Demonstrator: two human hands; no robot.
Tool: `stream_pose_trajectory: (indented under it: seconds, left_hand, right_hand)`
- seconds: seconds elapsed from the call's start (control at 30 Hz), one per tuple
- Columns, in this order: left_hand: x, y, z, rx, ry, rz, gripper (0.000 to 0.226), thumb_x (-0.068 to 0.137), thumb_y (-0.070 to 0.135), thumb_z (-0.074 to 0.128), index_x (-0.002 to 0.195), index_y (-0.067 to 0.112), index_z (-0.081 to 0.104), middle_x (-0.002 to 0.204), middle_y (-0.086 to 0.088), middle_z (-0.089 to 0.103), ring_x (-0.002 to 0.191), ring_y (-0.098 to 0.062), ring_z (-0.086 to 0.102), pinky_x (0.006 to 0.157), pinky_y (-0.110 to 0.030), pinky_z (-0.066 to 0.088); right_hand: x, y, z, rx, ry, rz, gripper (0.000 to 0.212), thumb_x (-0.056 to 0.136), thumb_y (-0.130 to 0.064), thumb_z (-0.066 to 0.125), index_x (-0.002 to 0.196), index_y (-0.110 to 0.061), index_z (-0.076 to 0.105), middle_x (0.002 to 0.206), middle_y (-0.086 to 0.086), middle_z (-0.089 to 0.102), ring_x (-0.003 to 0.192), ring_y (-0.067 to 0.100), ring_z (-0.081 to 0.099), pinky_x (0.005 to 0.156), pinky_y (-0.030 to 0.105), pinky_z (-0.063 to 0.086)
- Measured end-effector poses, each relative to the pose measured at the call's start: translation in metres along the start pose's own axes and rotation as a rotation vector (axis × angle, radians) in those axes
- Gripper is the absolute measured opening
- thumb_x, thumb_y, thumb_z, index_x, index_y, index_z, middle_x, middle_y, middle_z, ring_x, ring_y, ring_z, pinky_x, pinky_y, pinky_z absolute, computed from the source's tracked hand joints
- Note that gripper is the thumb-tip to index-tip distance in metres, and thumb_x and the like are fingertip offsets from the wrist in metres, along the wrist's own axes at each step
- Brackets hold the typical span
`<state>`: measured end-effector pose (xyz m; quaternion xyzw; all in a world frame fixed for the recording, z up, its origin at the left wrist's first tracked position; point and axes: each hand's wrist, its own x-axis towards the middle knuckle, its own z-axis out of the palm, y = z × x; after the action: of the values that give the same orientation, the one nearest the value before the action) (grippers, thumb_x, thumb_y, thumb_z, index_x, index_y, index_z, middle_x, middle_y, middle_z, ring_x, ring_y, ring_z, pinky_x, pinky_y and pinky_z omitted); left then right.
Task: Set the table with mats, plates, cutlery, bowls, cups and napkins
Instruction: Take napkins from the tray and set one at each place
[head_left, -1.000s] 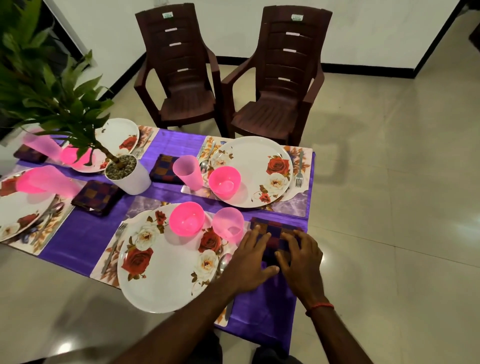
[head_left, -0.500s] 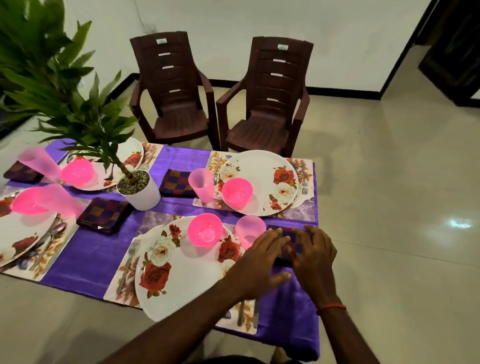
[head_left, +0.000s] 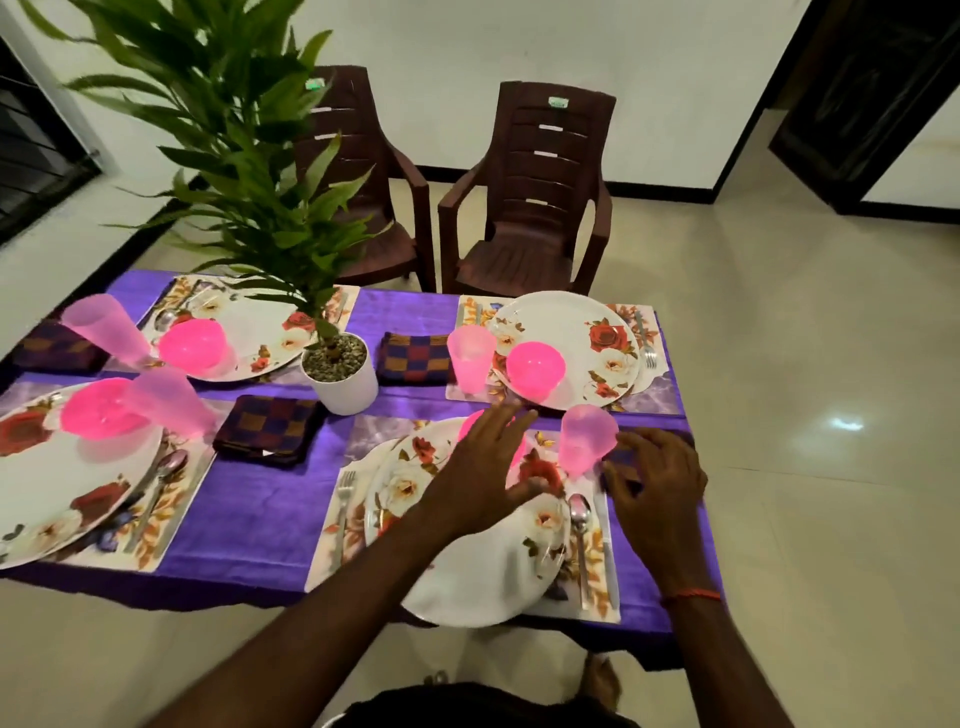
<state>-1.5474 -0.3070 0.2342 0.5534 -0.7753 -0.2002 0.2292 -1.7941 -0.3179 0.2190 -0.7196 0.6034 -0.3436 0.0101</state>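
Note:
The near place setting lies on a floral mat (head_left: 332, 545) with a flowered white plate (head_left: 467, 582), a fork (head_left: 345, 488) to its left, and a spoon (head_left: 579, 512) and knife (head_left: 608, 561) to its right. My left hand (head_left: 483, 473) hovers over the plate with fingers spread, half hiding a pink bowl (head_left: 470, 423). A pink cup (head_left: 587, 436) stands upright between my hands. My right hand (head_left: 654, 483) rests, fingers loosely bent, over a dark checked napkin (head_left: 621, 460) that it mostly covers.
A potted plant (head_left: 340, 374) stands mid-table on the purple cloth (head_left: 260, 519). Three other settings with plates, pink bowls, cups and checked napkins (head_left: 413, 358) fill the table. Two brown chairs (head_left: 530, 208) stand behind it. The table's right edge is close to my right hand.
My left hand has come off the napkin and moved left over the plate. My right hand stays at the napkin. The view has risen and widened.

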Motion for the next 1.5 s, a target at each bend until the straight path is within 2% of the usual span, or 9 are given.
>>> stream_pose_trajectory:
  seconds: [0.1,0.2,0.37,0.57,0.73,0.87,1.03,1.3,1.5]
  left_hand:
    - [-0.022,-0.029,-0.009,0.010,-0.026,-0.080,0.093,0.085,0.074,0.039,0.160,0.021,0.026,0.168,-0.004,0.020,0.157,-0.025,0.009,0.127,-0.043,0.012]
    - [-0.046,-0.056,-0.018,0.047,-0.018,-0.147,0.091,0.083,0.072,0.038,0.158,0.020,0.030,0.167,-0.006,0.024,0.155,-0.028,0.015,0.125,-0.049,0.018]
    - [-0.083,-0.097,-0.024,0.124,-0.036,-0.384,0.082,0.084,0.067,0.042,0.153,0.022,0.040,0.160,-0.006,0.038,0.147,-0.030,0.035,0.117,-0.050,0.033]
    - [-0.118,-0.123,-0.017,0.055,-0.132,-0.736,0.058,0.089,0.052,0.066,0.138,0.025,0.049,0.141,-0.003,0.048,0.120,-0.030,0.058,0.095,-0.045,0.050]
    - [-0.124,-0.134,-0.005,0.050,-0.105,-0.778,0.052,0.091,0.045,0.067,0.133,0.018,0.053,0.130,-0.006,0.060,0.114,-0.028,0.060,0.091,-0.042,0.048]
    - [-0.121,-0.139,-0.002,0.030,-0.083,-0.791,0.048,0.092,0.035,0.068,0.134,0.017,0.052,0.131,-0.009,0.061,0.115,-0.032,0.061,0.093,-0.044,0.049]
    - [-0.117,-0.138,-0.001,-0.010,-0.044,-0.819,0.038,0.095,0.024,0.064,0.131,0.017,0.054,0.126,-0.009,0.066,0.112,-0.033,0.063,0.092,-0.046,0.052]
    - [-0.117,-0.139,-0.004,-0.080,0.015,-0.787,0.042,0.096,0.011,0.061,0.137,0.010,0.056,0.129,-0.014,0.065,0.117,-0.034,0.061,0.095,-0.045,0.050]
    - [-0.119,-0.142,-0.005,-0.099,0.007,-0.765,0.042,0.095,0.011,0.064,0.136,0.009,0.056,0.131,-0.015,0.064,0.119,-0.034,0.060,0.097,-0.046,0.049]
  right_hand:
    - [-0.019,-0.018,0.010,0.039,-0.044,-0.036,0.033,0.083,-0.031,0.070,0.112,-0.015,0.070,0.115,0.012,0.063,0.108,0.034,0.056,0.091,0.047,0.045]
    - [-0.039,-0.032,0.020,0.082,-0.171,-0.022,0.028,0.083,-0.027,0.072,0.109,-0.016,0.070,0.107,0.006,0.065,0.103,0.028,0.055,0.087,0.040,0.043]
    - [-0.069,-0.038,0.035,0.108,-0.404,0.237,0.021,0.087,-0.022,0.076,0.107,-0.016,0.072,0.093,0.002,0.071,0.080,0.019,0.065,0.070,0.033,0.051]
    - [-0.093,-0.045,0.047,0.066,-0.537,0.467,0.028,0.090,-0.027,0.071,0.116,-0.016,0.067,0.098,0.006,0.074,0.091,0.027,0.067,0.071,0.032,0.045]
    - [-0.096,-0.052,0.054,0.089,-0.521,0.537,0.023,0.089,-0.022,0.069,0.111,-0.018,0.067,0.093,0.002,0.071,0.080,0.015,0.057,0.065,0.024,0.036]
    - [-0.099,-0.052,0.054,0.093,-0.524,0.570,0.017,0.088,-0.016,0.070,0.105,-0.014,0.069,0.073,-0.011,0.057,0.075,0.013,0.055,0.055,0.012,0.030]
    - [-0.108,-0.055,0.060,0.137,-0.515,0.669,0.025,0.088,-0.014,0.071,0.113,-0.011,0.068,0.103,0.005,0.073,0.095,0.022,0.066,0.074,0.022,0.042]
    - [-0.116,-0.054,0.064,0.291,-0.494,0.734,0.025,0.086,-0.015,0.071,0.110,-0.019,0.065,0.106,-0.002,0.073,0.097,0.016,0.068,0.083,0.037,0.059]
    - [-0.115,-0.051,0.065,0.312,-0.491,0.749,0.021,0.087,-0.011,0.072,0.107,-0.015,0.066,0.101,-0.001,0.072,0.093,0.014,0.066,0.074,0.022,0.052]
